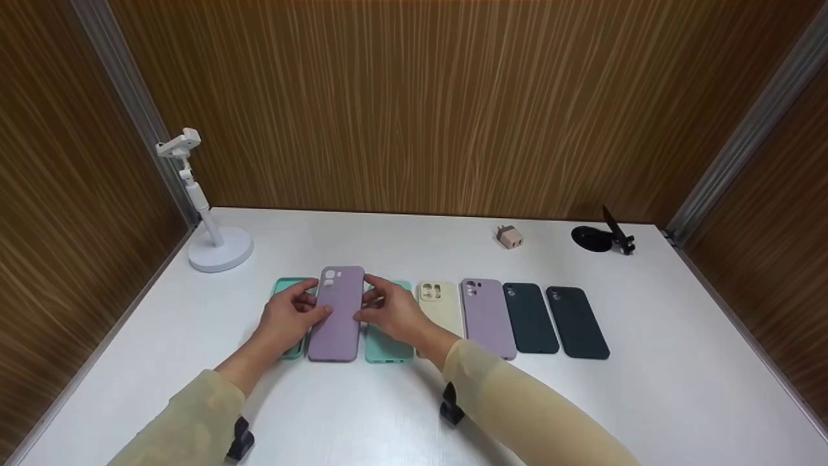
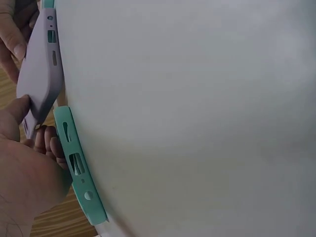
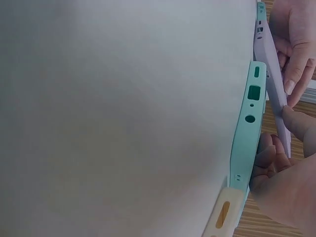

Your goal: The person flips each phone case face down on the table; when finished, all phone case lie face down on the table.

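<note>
A lilac phone case [image 1: 336, 317] is held between both hands, back side up, its far end lifted off the white table [image 1: 414, 414]. My left hand [image 1: 314, 301] pinches its left edge and my right hand [image 1: 370, 299] pinches its right edge. In the left wrist view the lilac case [image 2: 42, 74] tilts above a teal case [image 2: 79, 168] that lies under my left hand [image 2: 24, 168]. The right wrist view shows the lilac case [image 3: 271, 84] beside another teal case [image 3: 247, 138] under my right hand [image 3: 291, 187].
To the right lie a cream case [image 1: 435, 301], a second lilac case [image 1: 486, 317] and two dark green cases [image 1: 530, 317], [image 1: 577, 321]. A white phone stand [image 1: 213, 246] is at the back left, a pink charger plug [image 1: 509, 236] and a black stand [image 1: 601, 238] at the back right. Wood walls enclose the table.
</note>
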{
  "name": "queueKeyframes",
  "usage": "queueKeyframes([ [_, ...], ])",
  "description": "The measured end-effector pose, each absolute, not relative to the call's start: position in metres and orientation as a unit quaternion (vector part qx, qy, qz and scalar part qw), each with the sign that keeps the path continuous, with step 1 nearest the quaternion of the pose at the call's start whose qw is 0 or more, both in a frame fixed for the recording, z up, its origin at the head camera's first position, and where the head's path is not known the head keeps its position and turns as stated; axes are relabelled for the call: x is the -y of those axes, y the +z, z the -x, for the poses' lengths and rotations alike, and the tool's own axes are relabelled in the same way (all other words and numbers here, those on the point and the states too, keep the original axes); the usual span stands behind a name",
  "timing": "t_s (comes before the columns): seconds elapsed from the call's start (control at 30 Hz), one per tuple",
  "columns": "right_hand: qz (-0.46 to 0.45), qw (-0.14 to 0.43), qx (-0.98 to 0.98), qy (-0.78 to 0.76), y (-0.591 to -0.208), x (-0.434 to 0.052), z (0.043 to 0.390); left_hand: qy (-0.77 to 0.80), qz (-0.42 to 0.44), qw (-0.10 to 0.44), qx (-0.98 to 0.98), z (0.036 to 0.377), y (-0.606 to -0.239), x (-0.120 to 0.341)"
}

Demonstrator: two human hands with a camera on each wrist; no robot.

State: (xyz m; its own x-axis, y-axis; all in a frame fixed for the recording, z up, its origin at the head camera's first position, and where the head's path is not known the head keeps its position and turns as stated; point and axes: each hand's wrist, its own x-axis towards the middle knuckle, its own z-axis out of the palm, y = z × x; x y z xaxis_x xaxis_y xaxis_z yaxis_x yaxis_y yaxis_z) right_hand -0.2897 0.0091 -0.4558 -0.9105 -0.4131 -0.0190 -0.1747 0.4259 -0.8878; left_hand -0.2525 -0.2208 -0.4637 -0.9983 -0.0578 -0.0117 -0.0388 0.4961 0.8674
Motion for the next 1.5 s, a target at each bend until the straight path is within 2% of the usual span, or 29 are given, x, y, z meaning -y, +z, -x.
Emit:
queueKeyframes([
  [0.43,0.173,0.119,-0.855,-0.474,-0.4562,-0.009,0.288,-0.486,-0.02,-0.022,0.874,0.2516,-0.4632,0.2209],
  [0.73,0.165,0.145,-0.871,-0.44,-0.4531,-0.0095,0.2858,-0.477,-0.011,-0.017,0.879,0.2536,-0.4658,0.2193],
  [1.5,0.181,0.138,-0.888,-0.4,-0.4565,-0.0095,0.2859,-0.467,-0.021,-0.019,0.884,0.2543,-0.467,0.2169],
])
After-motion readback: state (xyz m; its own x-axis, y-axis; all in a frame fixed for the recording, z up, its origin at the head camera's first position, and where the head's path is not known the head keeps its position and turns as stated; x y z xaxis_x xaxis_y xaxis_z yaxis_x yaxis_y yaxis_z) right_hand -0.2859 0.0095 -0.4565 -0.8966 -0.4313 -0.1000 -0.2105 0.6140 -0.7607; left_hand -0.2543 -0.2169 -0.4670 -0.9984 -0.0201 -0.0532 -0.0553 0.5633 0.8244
